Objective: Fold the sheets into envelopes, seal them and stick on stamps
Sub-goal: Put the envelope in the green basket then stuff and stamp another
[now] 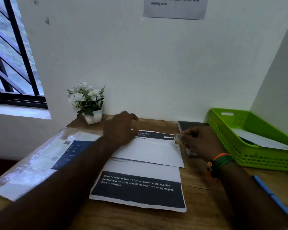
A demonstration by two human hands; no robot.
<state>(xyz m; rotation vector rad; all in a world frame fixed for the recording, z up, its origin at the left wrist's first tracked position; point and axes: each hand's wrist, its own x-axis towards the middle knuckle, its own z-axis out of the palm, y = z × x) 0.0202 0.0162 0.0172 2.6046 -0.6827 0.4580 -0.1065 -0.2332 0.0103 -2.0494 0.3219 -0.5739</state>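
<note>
At the centre of the frame a white folded paper envelope (150, 151) is lying on the wooden desk (201, 178), over a stack of printed sheets (138, 188). The right hand (201, 143) is pinching a small pale stamp (178, 139) at the envelope's upper right corner. The left hand (120, 128), blurred, is hovering over the envelope's upper left with fingers loosely spread, grasping nothing. A green plastic basket (223, 140) is sitting at right.

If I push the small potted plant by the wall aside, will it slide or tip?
The potted plant looks top-heavy: its flowers spread wider than the small white pot, so a high push would probably tip it. Pushed low on the pot, it would likely slide on the smooth wooden desk. It is probably light.
</note>
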